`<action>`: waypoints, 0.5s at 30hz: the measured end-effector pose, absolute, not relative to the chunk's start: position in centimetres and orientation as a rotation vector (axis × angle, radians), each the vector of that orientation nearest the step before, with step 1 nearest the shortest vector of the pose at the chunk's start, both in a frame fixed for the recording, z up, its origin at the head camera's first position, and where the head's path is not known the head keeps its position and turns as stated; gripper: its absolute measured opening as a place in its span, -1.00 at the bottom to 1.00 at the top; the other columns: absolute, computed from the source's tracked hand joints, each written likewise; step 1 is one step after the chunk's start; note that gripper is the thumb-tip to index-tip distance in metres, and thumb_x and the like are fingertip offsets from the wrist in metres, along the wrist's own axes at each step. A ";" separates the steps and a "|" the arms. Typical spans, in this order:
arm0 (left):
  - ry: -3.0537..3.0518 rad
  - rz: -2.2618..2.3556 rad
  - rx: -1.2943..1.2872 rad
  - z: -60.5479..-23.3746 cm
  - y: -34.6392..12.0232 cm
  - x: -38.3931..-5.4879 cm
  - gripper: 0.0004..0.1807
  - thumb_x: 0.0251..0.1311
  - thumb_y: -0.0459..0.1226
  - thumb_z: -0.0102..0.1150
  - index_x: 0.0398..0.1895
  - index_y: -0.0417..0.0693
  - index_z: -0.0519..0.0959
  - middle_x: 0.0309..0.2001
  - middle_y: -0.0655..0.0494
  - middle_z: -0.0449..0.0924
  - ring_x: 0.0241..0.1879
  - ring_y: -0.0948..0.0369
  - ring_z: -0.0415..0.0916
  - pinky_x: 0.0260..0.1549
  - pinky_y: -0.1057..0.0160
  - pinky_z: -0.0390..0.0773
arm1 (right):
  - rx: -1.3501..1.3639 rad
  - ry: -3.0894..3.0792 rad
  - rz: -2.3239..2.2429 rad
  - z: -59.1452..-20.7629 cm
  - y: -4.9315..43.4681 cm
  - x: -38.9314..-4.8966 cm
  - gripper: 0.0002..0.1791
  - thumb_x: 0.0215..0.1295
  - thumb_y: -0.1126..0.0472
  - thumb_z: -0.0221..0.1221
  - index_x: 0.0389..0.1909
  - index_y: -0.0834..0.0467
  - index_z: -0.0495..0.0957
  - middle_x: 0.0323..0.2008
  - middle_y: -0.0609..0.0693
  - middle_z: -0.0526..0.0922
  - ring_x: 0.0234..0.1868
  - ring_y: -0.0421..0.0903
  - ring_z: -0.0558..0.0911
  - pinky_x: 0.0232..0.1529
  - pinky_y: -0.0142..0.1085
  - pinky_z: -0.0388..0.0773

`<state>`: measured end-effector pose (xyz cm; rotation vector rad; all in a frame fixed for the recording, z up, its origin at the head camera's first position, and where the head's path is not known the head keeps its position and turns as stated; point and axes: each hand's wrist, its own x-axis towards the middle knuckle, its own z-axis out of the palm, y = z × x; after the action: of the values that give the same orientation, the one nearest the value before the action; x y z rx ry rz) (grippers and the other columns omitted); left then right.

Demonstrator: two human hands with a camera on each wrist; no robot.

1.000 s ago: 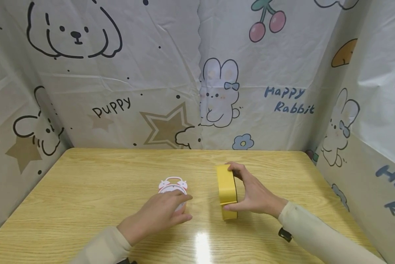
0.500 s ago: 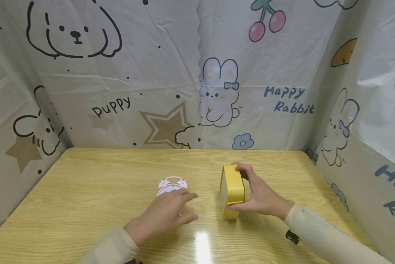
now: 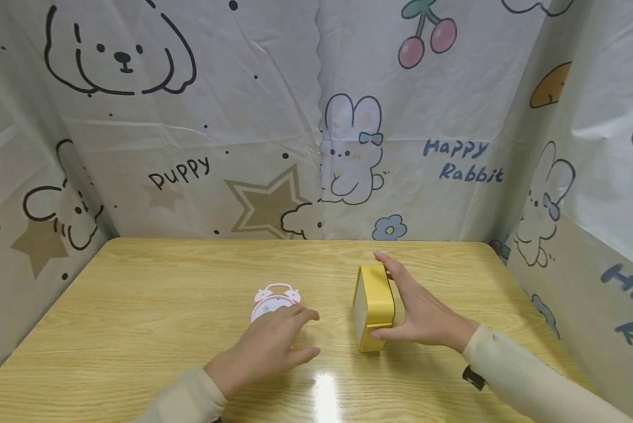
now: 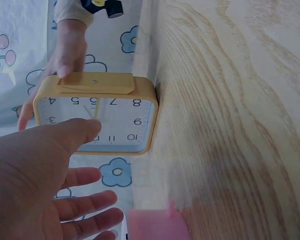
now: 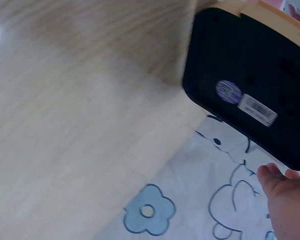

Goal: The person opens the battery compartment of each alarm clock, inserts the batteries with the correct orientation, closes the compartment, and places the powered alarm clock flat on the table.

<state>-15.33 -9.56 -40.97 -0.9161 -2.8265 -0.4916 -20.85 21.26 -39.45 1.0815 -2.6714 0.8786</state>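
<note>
A yellow rectangular alarm clock (image 3: pixel 378 305) stands on one short end on the table. Its white face (image 4: pixel 121 117) turns toward the left hand, and its black back (image 5: pixel 240 75) carries a barcode sticker. Beside it my right hand (image 3: pixel 427 308) is spread around its right side, thumb at the near edge, with the forefinger raised off the top. My left hand (image 3: pixel 265 346) hovers with extended fingers, thumb apart, holding nothing. It partly hides a small white and pink twin-bell alarm clock (image 3: pixel 275 301); from the left wrist that clock's pink body (image 4: pixel 155 225) shows below the fingers.
Both clocks are on a light wood-grain table (image 3: pixel 152 294). Printed cloth (image 3: pixel 263 117) with puppies and rabbits hangs behind it and along both sides. A bright reflection lies on the tabletop near the front.
The yellow clock has shifted right and turned slightly, showing more of its face. My right forefinger has lifted from its top. My left hand has drifted a little right, uncovering more of the small clock.
</note>
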 end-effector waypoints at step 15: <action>-2.781 -0.487 -0.910 -41.3 -9.3 -15.3 -0.52 0.13 0.05 0.41 0.04 0.01 0.60 -0.01 0.16 0.67 -0.15 0.19 0.64 -0.20 0.18 0.64 | 1.179 -2.711 0.426 -34.8 18.3 -20.4 -0.15 0.05 -0.29 0.42 0.36 -0.05 0.45 0.47 0.03 0.31 0.50 0.08 0.31 0.41 0.10 0.40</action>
<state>-15.33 -9.33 -41.28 -0.9097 -2.7808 -0.4868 -20.41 18.28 -34.78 1.1795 -2.7115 0.4255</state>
